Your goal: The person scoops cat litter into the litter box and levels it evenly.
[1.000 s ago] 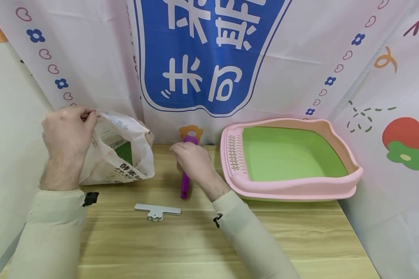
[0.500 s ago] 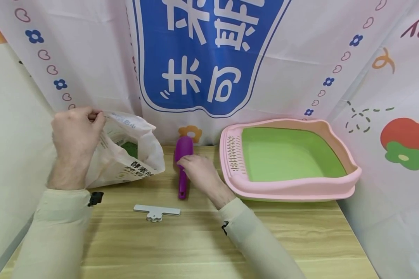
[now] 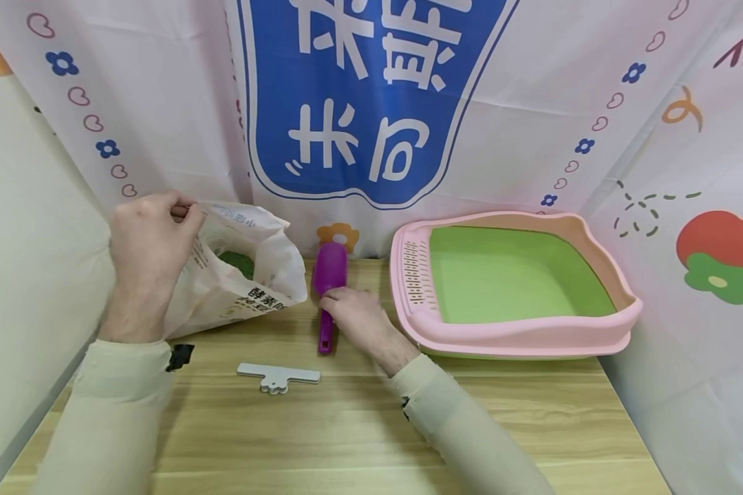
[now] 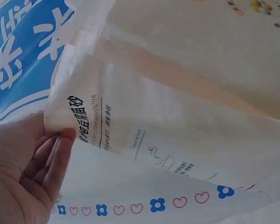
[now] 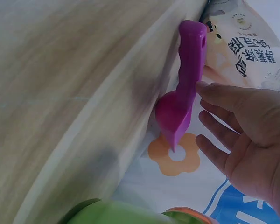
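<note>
head view: the white bag [image 3: 241, 309] is pinched at its edge by the left hand [image 3: 151, 251]. the purple scoop [image 3: 331, 268] is laid on the table [image 3: 347, 440] between bag and pink tray [image 3: 508, 331]; beside its handle [image 3: 325, 337] the right hand [image 3: 368, 322] is held with fingers [image 5: 215, 153] extended, contact being unclear.

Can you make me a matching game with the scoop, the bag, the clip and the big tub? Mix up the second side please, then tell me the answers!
Things:
1. scoop
2. bag
3. clip
4. tub

Clues:
A. pale grey, lying on the bare wood of the table
B. pink round the top, green inside
C. purple, with the right hand by its handle
D. open at the top, its edge pinched by the left hand

Right pairs: 1-C, 2-D, 3-A, 4-B.
</note>
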A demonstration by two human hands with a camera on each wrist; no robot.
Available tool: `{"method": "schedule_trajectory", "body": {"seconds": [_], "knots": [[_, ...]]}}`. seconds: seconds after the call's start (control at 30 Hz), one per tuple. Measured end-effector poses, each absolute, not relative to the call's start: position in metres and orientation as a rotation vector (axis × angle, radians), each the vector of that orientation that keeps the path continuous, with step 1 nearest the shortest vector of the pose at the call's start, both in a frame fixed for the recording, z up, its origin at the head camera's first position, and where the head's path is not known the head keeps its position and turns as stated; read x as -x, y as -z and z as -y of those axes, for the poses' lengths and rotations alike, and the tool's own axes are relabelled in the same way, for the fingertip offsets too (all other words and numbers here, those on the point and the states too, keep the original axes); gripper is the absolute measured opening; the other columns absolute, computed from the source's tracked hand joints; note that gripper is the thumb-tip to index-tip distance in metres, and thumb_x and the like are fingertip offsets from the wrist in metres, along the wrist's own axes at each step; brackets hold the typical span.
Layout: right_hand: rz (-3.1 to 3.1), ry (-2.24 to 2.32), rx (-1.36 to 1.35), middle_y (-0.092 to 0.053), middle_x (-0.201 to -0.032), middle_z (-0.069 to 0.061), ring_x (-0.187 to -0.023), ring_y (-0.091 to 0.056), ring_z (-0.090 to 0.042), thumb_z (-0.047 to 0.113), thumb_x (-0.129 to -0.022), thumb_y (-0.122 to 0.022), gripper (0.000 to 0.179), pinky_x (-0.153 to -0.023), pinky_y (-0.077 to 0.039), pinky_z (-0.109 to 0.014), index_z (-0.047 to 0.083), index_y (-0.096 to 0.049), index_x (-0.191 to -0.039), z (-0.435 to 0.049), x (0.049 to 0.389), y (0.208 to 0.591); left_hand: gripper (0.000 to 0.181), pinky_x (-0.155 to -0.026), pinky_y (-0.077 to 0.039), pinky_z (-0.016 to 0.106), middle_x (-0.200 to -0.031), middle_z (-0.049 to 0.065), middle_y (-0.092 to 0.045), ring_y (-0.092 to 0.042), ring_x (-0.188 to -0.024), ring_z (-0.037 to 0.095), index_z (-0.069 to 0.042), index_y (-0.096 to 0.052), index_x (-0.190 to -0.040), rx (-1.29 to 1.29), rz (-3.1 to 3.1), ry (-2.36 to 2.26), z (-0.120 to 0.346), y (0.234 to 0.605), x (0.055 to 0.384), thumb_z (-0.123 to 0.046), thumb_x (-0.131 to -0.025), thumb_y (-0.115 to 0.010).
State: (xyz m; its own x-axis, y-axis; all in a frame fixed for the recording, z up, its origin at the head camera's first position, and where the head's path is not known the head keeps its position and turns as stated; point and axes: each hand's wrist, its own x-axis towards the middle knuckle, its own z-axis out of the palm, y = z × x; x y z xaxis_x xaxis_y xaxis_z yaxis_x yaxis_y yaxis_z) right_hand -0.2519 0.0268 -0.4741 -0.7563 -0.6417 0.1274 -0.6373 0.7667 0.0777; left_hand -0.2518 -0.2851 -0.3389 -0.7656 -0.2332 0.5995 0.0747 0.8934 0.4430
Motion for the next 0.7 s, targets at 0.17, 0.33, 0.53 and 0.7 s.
{"method": "schedule_trajectory", "body": {"seconds": [0.17, 0.33, 0.53, 0.7], "knots": [[2.812, 0.056, -1.075, -0.082, -0.148, 0.006, -0.137, -0.079, -0.017, 0.015, -0.117, -0.071, 0.030, -0.106, -0.071, -0.039, 0.026, -0.084, -0.141, -0.025, 0.252, 0.478, 0.029, -0.088, -0.068, 0.069, -0.116, 0.034, -0.084, -0.082, -0.101, 0.054, 0.007, -0.084, -0.117, -0.075, 2.388, 0.589, 0.288, 0.341, 0.248, -0.011, -0.111, -0.062], [2.804, 0.036, -1.122, -0.081, -0.150, 0.005, -0.138, -0.079, -0.018, 0.013, -0.117, -0.068, 0.031, -0.109, -0.070, -0.040, 0.025, -0.084, -0.141, -0.025, 0.253, 0.481, 0.027, -0.079, -0.063, 0.056, -0.112, 0.032, -0.083, -0.079, -0.098, 0.051, 0.006, -0.083, -0.114, -0.053, 2.394, 0.584, 0.290, 0.344, 0.244, -0.010, -0.109, -0.062], [2.817, -0.019, -1.140, -0.076, -0.162, 0.002, -0.151, -0.073, -0.021, 0.012, -0.117, -0.068, 0.034, -0.122, -0.066, -0.043, 0.025, -0.082, -0.145, -0.025, 0.254, 0.484, 0.029, -0.084, -0.063, 0.066, -0.120, 0.032, -0.080, -0.075, -0.106, 0.053, 0.006, -0.082, -0.118, -0.027, 2.405, 0.572, 0.290, 0.347, 0.240, -0.013, -0.111, -0.062], [2.839, -0.018, -1.151, -0.073, -0.166, 0.002, -0.154, -0.071, -0.022, 0.010, -0.116, -0.068, 0.038, -0.123, -0.065, -0.046, 0.026, -0.082, -0.147, -0.025, 0.255, 0.486, 0.031, -0.091, -0.062, 0.072, -0.127, 0.033, -0.078, -0.074, -0.114, 0.055, 0.006, -0.081, -0.122, -0.019, 2.426, 0.579, 0.289, 0.347, 0.238, -0.016, -0.113, -0.061]]}}
